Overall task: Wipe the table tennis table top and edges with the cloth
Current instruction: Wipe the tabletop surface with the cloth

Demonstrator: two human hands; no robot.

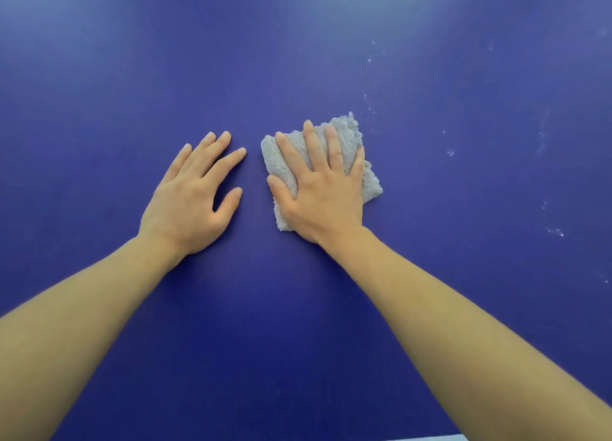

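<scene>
The right hand (326, 189) pressed flat, fingers spread, on the folded grey cloth (371, 182) on the blue table (298, 60). At its nine o'clock, the left hand (195, 195) rested flat, fingers apart. White specks (450, 152) lay toward two o'clock.

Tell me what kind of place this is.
Probably a games or sports room, though only the table shows: a blue table top, its white edge strip, and pale specks right of the cloth.

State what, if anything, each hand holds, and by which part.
Nothing is gripped. The right hand presses flat on the middle of the grey cloth; the left hand rests bare on the blue table top.
</scene>
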